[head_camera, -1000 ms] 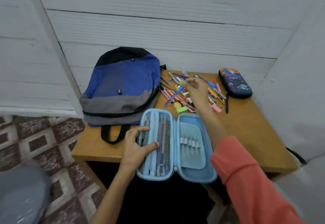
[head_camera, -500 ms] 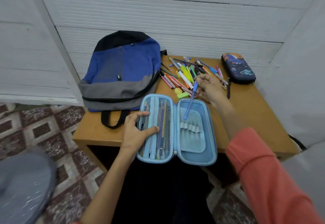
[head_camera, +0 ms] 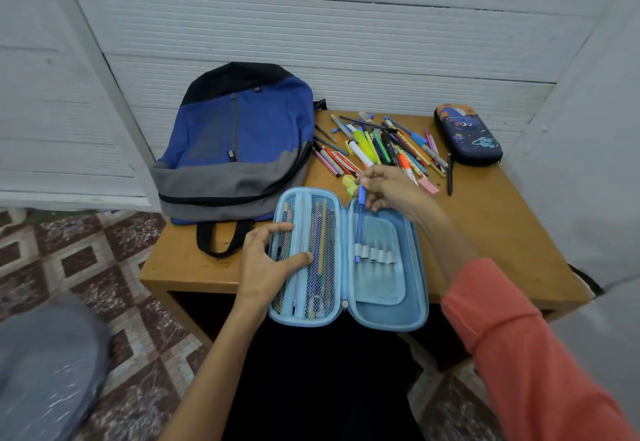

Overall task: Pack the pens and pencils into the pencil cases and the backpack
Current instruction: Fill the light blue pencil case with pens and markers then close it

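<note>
On the wooden counter [head_camera: 502, 232], close to its near edge, a light blue pencil case [head_camera: 381, 316] is laid open like a book, its two rounded, hard-shelled halves joined by a central hinge. The left half is covered by a fine mesh pocket [head_camera: 329, 232] with a zip running down it, and several slim pens and pencils are seen through the netting. The left hand [head_camera: 266, 260] is spread over this half, the thumb pressed flat on the mesh and the fingers laid across the outer rim.

The right half is lined with soft blue fabric and crossed by a row of pale elastic loops [head_camera: 375, 254]. A blue pen [head_camera: 360, 222] is pinched at its upper end by the fingertips of the right hand [head_camera: 391, 187]; it is held nearly upright along the case, and its lower end is threaded through the leftmost loop, with the tip showing just below it. An orange sleeve [head_camera: 519, 336] is worn on that arm.

Beyond the case, a loose pile of pens [head_camera: 381, 146], markers and pencils in many colours is scattered across the counter, with a flat pink eraser [head_camera: 428, 186] and a single black pen [head_camera: 450, 174] at its right side. A closed, oval navy pencil case [head_camera: 467, 135] with cartoon prints is set in the far right corner. A soft fabric backpack [head_camera: 242, 135] in blue, grey and black is leaned against the ribbed white wall [head_camera: 311, 42] at the left.
</note>
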A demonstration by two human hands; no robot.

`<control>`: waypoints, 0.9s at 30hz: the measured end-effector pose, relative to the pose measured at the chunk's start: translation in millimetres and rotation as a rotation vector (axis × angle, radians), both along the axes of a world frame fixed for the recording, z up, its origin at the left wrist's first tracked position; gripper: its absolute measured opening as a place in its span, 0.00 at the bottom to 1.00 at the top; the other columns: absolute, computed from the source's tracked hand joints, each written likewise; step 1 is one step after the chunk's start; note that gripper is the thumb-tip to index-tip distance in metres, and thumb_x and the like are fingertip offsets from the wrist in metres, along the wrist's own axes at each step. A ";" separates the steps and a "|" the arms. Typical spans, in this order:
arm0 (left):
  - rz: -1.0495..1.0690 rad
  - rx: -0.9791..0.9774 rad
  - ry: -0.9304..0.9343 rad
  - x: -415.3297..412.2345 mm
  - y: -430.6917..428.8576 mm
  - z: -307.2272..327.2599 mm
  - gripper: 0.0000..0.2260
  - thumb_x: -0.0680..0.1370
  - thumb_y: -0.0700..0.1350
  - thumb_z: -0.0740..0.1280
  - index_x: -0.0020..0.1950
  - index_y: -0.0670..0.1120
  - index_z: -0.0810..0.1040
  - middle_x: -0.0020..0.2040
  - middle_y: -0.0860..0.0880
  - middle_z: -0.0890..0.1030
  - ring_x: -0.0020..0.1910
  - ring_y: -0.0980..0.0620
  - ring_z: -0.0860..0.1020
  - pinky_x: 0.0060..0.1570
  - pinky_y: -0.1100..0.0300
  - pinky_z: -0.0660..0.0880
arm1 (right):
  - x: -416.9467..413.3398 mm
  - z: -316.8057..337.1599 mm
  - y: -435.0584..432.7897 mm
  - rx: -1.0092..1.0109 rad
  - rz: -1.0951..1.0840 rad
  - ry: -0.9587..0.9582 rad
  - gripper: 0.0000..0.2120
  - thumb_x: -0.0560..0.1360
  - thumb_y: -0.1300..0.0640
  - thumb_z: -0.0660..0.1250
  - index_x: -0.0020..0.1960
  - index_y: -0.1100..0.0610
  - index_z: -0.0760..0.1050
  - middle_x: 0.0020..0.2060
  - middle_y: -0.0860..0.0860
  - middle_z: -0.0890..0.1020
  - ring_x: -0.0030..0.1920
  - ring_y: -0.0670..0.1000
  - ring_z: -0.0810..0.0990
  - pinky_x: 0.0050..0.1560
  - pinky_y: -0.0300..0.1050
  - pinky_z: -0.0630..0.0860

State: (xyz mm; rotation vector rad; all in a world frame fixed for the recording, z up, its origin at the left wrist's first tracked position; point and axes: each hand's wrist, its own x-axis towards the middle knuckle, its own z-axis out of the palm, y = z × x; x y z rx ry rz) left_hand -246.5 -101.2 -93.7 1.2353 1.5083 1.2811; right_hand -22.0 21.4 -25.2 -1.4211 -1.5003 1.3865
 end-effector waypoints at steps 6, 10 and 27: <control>0.009 -0.004 0.006 0.8 -1.1 1.0 0.24 0.54 0.57 0.78 0.48 0.64 0.78 0.58 0.55 0.71 0.58 0.53 0.76 0.58 0.46 0.77 | -4.1 -2.0 -11.9 0.040 0.071 -0.111 0.07 0.71 0.65 0.74 0.47 0.66 0.80 0.39 0.60 0.82 0.34 0.53 0.82 0.36 0.42 0.82; 0.008 -0.004 0.009 1.3 -2.1 1.8 0.24 0.54 0.57 0.77 0.48 0.64 0.78 0.58 0.55 0.71 0.58 0.53 0.75 0.58 0.46 0.76 | -4.9 -5.3 -19.3 0.013 0.073 -0.172 0.06 0.69 0.68 0.75 0.44 0.66 0.81 0.37 0.59 0.83 0.31 0.52 0.81 0.35 0.41 0.82; -0.029 -0.032 -0.034 -4.0 0.1 0.5 0.26 0.53 0.57 0.79 0.50 0.62 0.79 0.59 0.54 0.72 0.58 0.51 0.77 0.56 0.45 0.78 | 15.0 10.5 -19.1 -0.026 0.152 -0.158 0.08 0.73 0.63 0.72 0.50 0.66 0.80 0.36 0.58 0.83 0.31 0.51 0.82 0.31 0.38 0.79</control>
